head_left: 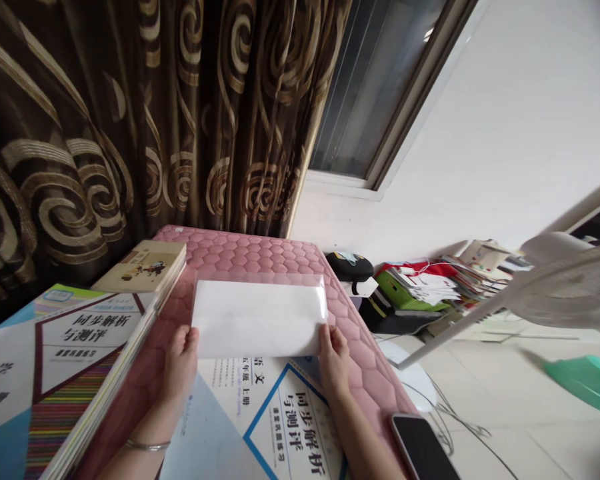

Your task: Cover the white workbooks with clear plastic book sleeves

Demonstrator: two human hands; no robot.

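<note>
A white sheet in a clear plastic sleeve [260, 317] is held out flat above the bed. At its lower left corner, my left hand [183, 353] pinches the edge; a bracelet is on that wrist. My right hand [334, 357] grips the lower right corner between thumb and fingers. Under the sheet and between my forearms lies a blue and white workbook [260, 413], its upper part covered by the sheet. To the left, a stack of workbooks [80, 353] rests on the bed, with a tan book [147, 267] behind it.
The pink quilted mattress [250, 257] spreads beneath everything. A phone [423, 447] lies near its right edge. Patterned curtains [180, 120] hang at the back left. On the right stand a white fan [570, 287] and piles of books and papers [430, 287]; cables run across the floor.
</note>
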